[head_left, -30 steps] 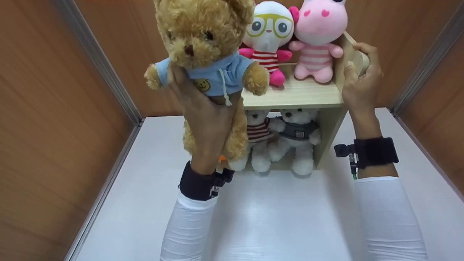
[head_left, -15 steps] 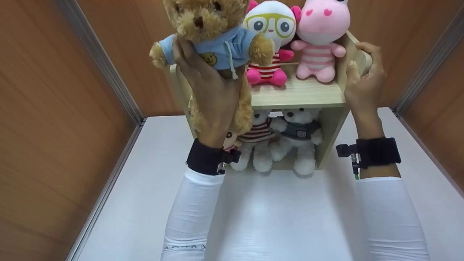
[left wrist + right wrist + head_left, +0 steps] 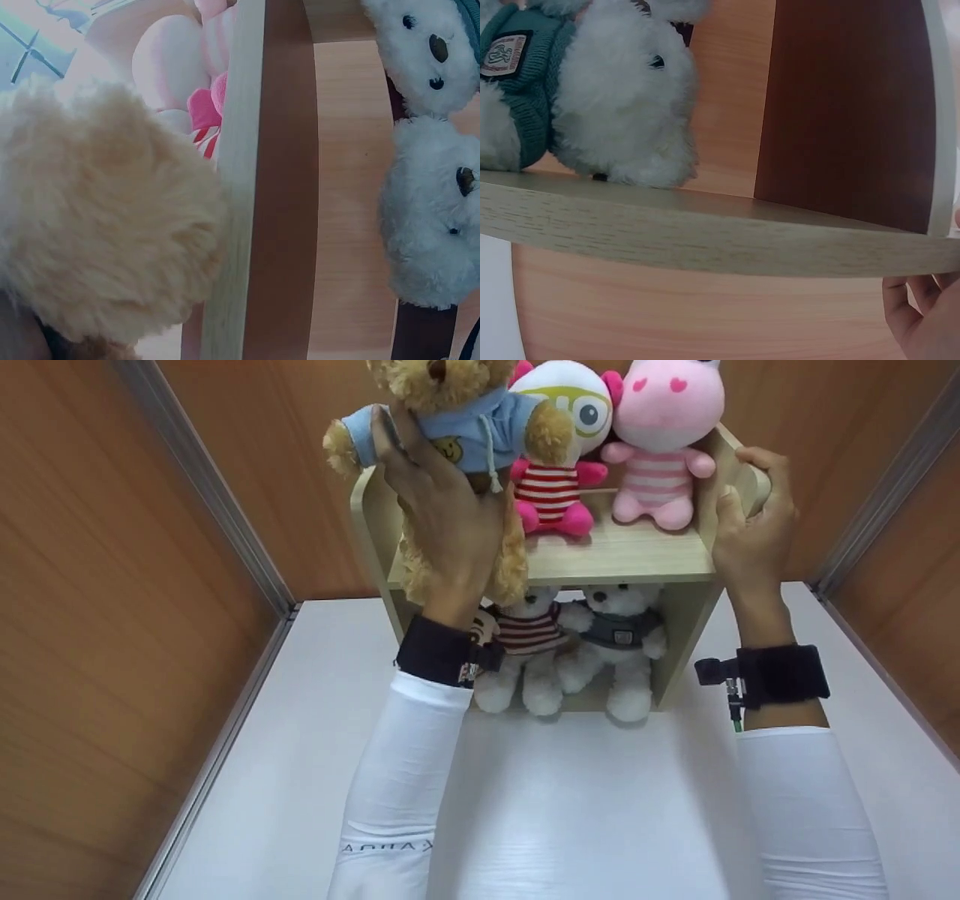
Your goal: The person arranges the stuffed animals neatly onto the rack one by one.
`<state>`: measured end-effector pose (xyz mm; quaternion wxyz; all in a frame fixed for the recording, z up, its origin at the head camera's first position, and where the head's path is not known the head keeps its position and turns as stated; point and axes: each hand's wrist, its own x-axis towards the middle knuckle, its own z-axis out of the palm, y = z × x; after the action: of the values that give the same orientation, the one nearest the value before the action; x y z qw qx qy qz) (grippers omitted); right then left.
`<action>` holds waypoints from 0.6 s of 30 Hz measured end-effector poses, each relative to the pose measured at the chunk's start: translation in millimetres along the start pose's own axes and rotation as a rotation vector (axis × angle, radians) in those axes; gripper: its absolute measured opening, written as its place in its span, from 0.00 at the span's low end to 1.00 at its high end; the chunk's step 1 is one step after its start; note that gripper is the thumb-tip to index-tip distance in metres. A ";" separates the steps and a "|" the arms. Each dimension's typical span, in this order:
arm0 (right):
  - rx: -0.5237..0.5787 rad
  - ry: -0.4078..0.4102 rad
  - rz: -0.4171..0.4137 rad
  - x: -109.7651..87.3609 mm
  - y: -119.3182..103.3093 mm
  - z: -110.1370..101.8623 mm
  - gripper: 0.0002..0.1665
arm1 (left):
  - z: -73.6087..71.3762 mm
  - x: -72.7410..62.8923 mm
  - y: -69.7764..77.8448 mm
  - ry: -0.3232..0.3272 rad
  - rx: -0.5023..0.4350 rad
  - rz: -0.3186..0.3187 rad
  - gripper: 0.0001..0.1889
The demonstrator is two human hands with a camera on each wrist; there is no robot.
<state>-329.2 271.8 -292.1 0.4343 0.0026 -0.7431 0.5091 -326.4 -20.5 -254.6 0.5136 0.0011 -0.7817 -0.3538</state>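
My left hand (image 3: 450,525) grips a brown teddy bear (image 3: 442,390) in a light blue hoodie round its body. The bear is upright before the left part of the upper shelf (image 3: 637,559), its head cut off by the head view's top edge. Its fur (image 3: 112,210) fills the left of the left wrist view; whether it touches the shelf I cannot tell. My right hand (image 3: 754,536) holds the shelf unit's right side panel (image 3: 712,487), thumb in front. On the upper shelf sit a plush toy with yellow-green glasses (image 3: 555,495) and a pink plush hippo (image 3: 660,480).
The lower compartment holds a white plush bear in a striped sweater (image 3: 529,634) and another in a grey-green sweater (image 3: 619,634). A small doll (image 3: 484,624) is mostly hidden behind my left wrist. Wooden panels (image 3: 75,622) enclose the white table (image 3: 570,795).
The left hand has carried the teddy bear forward and slightly right, uncovering the shelf's left side panel. The right hand keeps its hold on the right panel.
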 end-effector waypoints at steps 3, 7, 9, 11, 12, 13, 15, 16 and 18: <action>0.004 0.006 0.007 -1.6 -4.0 0.5 0.24 | 3.5 7.6 -1.6 -0.033 0.007 -0.038 0.60; 0.017 0.001 -0.004 -5.0 -12.5 -0.4 0.24 | 6.7 17.6 -6.3 -0.079 0.031 -0.088 0.58; 0.029 -0.003 -0.014 -6.1 -14.5 -0.8 0.24 | 8.1 21.3 -10.0 -0.093 0.043 -0.107 0.57; 0.040 -0.007 -0.024 -5.2 -12.1 -0.6 0.24 | 9.9 24.3 -14.2 -0.099 0.045 -0.117 0.56; 0.044 -0.009 -0.032 -4.2 -9.2 -0.4 0.24 | 10.8 25.5 -16.1 -0.102 0.043 -0.122 0.56; 0.048 -0.010 -0.034 -2.8 -6.1 -0.1 0.25 | 11.6 26.7 -17.6 -0.106 0.045 -0.128 0.55; 0.048 -0.009 -0.029 -1.1 -2.1 0.6 0.24 | 13.3 29.4 -20.2 -0.112 0.036 -0.141 0.56; 0.046 -0.009 -0.029 -0.5 -0.8 0.8 0.24 | 14.4 30.4 -21.2 -0.115 0.032 -0.144 0.55; 0.043 -0.008 -0.028 -0.4 -1.1 0.6 0.24 | 16.8 32.6 -22.7 -0.118 0.030 -0.146 0.56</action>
<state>-328.8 270.7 -291.5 0.4382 0.0244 -0.7337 0.5188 -363.5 -40.1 -244.9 0.4395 0.0448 -0.8135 -0.3781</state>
